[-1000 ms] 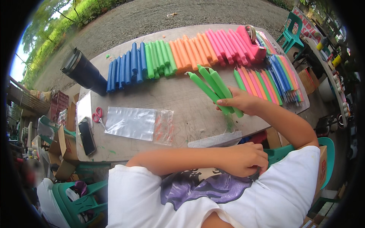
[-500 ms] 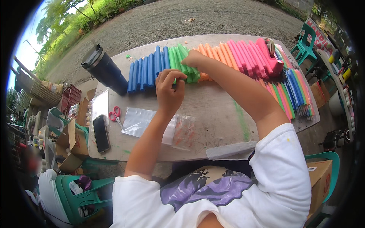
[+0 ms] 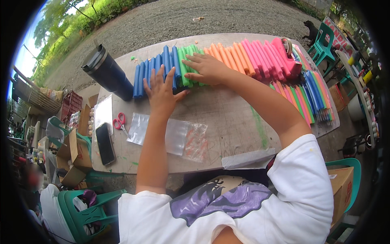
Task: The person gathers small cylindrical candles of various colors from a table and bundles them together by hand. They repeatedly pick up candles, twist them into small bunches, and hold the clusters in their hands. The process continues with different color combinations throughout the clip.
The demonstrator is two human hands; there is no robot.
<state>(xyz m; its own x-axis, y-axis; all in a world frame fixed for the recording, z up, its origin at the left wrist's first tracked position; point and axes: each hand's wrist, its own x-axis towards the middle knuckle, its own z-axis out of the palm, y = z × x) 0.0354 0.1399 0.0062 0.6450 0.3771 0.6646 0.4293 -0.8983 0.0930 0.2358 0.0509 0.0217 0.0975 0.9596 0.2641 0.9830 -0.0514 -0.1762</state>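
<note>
Along the far side of the table lies a row of candles sorted by colour. Blue candles point(image 3: 140, 79) are at the left, then green candles point(image 3: 185, 75), orange candles point(image 3: 239, 61) and pink candles point(image 3: 266, 61). My left hand point(image 3: 161, 91), fingers spread, rests at the near ends of the blue candles. My right hand point(image 3: 207, 68) lies open, palm down, over the green candles and the nearest orange ones, hiding part of them. Neither hand grips anything. Flat clear plastic bags point(image 3: 174, 136) lie on the table nearer to me.
A dark blue tumbler point(image 3: 109, 73) stands left of the row. Red-handled scissors point(image 3: 120, 122) and a phone point(image 3: 105, 143) lie at the left. A pink tape dispenser point(image 3: 287, 61) and packs of thin coloured candles point(image 3: 315, 95) are at the right. Folded white paper point(image 3: 248, 158) borders the near edge.
My left hand has opened from a curled shape and moved left to the blue candles. My right hand has flattened over the green candles, its fingers now spread. A dark dog has appeared at upper right.
</note>
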